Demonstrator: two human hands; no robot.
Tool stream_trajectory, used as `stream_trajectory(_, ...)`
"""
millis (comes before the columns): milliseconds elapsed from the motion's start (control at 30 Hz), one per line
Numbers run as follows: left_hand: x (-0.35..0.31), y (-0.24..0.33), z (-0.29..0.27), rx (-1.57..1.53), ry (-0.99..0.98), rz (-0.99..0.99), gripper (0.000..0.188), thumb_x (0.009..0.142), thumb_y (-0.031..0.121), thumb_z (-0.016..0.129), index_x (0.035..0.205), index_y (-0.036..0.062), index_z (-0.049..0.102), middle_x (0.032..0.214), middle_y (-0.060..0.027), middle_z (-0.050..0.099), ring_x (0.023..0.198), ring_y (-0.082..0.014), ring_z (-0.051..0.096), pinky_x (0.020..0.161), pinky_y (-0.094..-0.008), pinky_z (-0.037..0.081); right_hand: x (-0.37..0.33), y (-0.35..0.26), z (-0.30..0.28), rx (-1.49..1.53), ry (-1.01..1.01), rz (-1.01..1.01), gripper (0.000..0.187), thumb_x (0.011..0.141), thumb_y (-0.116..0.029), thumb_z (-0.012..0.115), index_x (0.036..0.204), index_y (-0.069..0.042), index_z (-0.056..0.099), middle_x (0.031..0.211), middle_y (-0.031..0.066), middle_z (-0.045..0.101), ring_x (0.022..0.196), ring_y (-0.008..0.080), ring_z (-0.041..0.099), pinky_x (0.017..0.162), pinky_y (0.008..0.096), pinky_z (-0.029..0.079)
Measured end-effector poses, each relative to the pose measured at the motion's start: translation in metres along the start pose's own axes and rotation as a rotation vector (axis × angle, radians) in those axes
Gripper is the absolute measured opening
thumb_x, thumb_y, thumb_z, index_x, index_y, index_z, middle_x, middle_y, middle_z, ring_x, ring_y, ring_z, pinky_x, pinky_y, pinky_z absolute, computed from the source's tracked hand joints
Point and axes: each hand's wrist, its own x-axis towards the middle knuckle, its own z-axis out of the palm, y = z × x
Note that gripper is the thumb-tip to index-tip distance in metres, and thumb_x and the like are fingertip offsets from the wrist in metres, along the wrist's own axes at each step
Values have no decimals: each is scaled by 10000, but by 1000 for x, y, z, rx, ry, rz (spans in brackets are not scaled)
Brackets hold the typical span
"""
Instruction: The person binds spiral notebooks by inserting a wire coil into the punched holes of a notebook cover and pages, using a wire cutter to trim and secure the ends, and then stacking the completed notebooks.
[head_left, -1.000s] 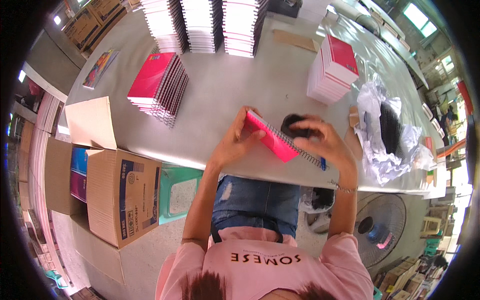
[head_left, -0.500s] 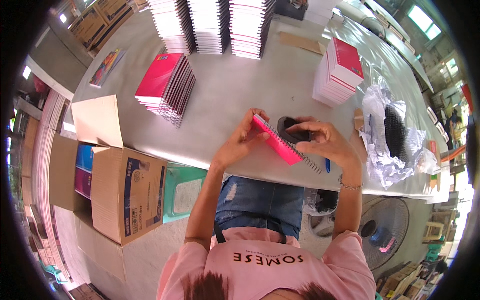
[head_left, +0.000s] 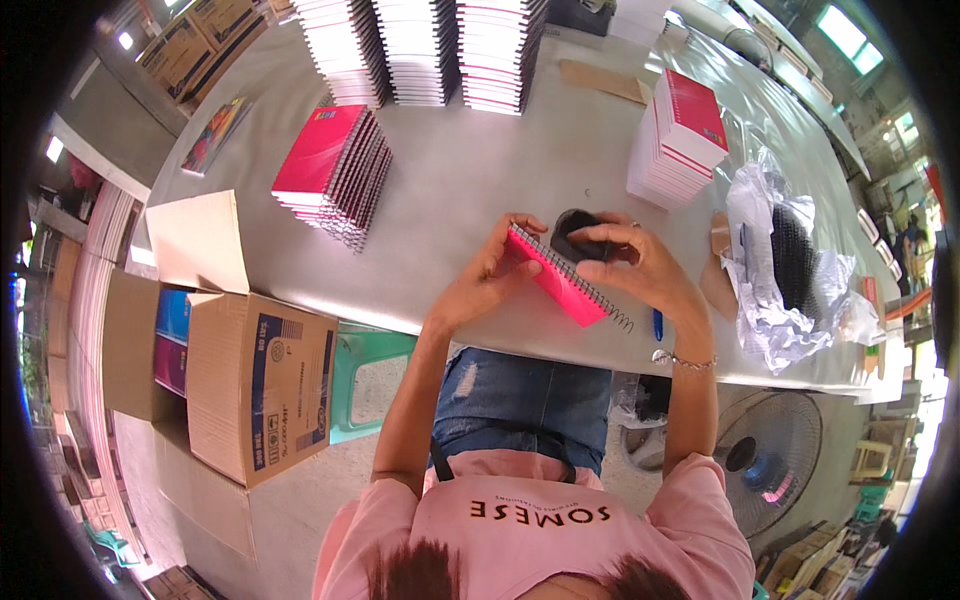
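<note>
My left hand (head_left: 500, 265) grips a bright pink spiral notebook (head_left: 562, 286) near its upper end, thumb on the cover. A thin dark wire coil (head_left: 618, 314) runs along the notebook's edge, and its loose end sticks out past the lower corner. My right hand (head_left: 640, 262) is curled beside that edge, fingers and thumb around a dark rounded object (head_left: 574, 226) with a hollow look; its kind is unclear. Whether the fingers also touch the coil is hard to see. A blue pen (head_left: 657, 325) lies below my right hand.
Red spiral notebooks are stacked at left (head_left: 322, 150); a red-topped stack (head_left: 690, 120) stands at right. Tall notebook stacks (head_left: 415, 60) rise at the back. Crumpled wrapping (head_left: 765, 320) holds black coils (head_left: 792, 260). Beside the table are an open carton (head_left: 225, 390), green stool (head_left: 345, 380) and fan (head_left: 775, 450).
My right hand and the dark rounded object have shifted up and slightly left along the notebook. Less of the coil sticks out past the lower corner. My left hand stays nearly still.
</note>
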Motion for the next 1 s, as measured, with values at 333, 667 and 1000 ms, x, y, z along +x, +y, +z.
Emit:
stream_trajectory(333, -10, -10, 45, 58, 433, 50, 283, 949, 163, 622, 1159, 53, 468, 895, 1, 517, 853, -81, 501, 723, -231, 439, -85, 63, 18, -756, 666, 397, 632, 825, -276, 731, 1386, -159, 464, 1371, 228, 447, 1312, 379, 358, 1084, 479, 273)
stream_trajectory(667, -11, -2, 37, 58, 381, 63, 185, 930, 147, 647, 1062, 20, 622, 947, -18, 617, 829, -77, 537, 757, -216, 440, -102, 21, 80, -407, 791, -130, 609, 783, -177, 740, 1332, -65, 502, 1229, 180, 504, 1143, 342, 475, 1019, 475, 342)
stream_trajectory(1000, -19, 1, 25, 132, 271, 89, 260, 910, -93, 498, 1129, -18, 616, 987, -63, 672, 957, -100, 632, 841, -259, 516, -57, 4, 119, -600, 642, -317, 651, 707, -201, 788, 1320, -163, 573, 1208, 94, 523, 1028, 260, 552, 854, 409, 430)
